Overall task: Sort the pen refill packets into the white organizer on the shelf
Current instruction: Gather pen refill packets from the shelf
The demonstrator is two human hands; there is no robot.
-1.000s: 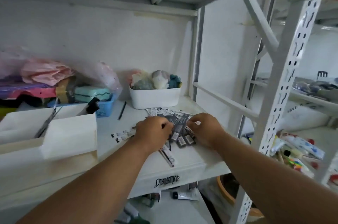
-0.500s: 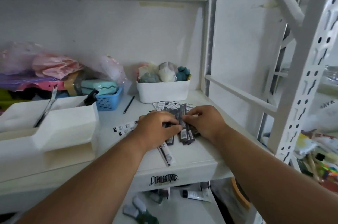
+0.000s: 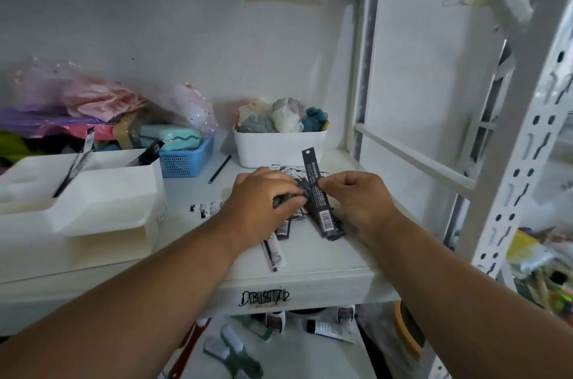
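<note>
Since half a second ago your right hand (image 3: 359, 205) has tipped one dark packet (image 3: 316, 189) up off the pile; it was lying nearly flat with the rest. You pinch it between thumb and fingertips, its punched top end standing above your knuckles, barcode end down by the heel of your hand. It is a long, thin, glossy black strip with fine white print.

Your left hand (image 3: 263, 205) is curled over the pile of refill packets (image 3: 286, 223), fingers gripping a crumpled dark one just left of the raised strip. More packets stick out under your left palm toward you: dark sleeves, and one clear sleeve (image 3: 274, 256) with a white-and-black refill inside. Beyond both hands, white printed packet ends (image 3: 283, 168) fan out. A small white label strip (image 3: 206, 208) lies left of your left wrist.

How many packets sit under your hands I can't tell; your knuckles cover the middle of the pile, and the print is too small to read.

White organizer (image 3: 102, 192) sits well left of your left hand: matte plastic, stepped, boxy compartments. Two dark packets (image 3: 76, 165) lean in its back compartments. A white tub (image 3: 279, 146) beyond your hands holds soft pastel lumps. A blue mesh basket (image 3: 186, 158) left of it holds a teal case. A dark pencil (image 3: 219, 168) lies between basket and tub.
</note>
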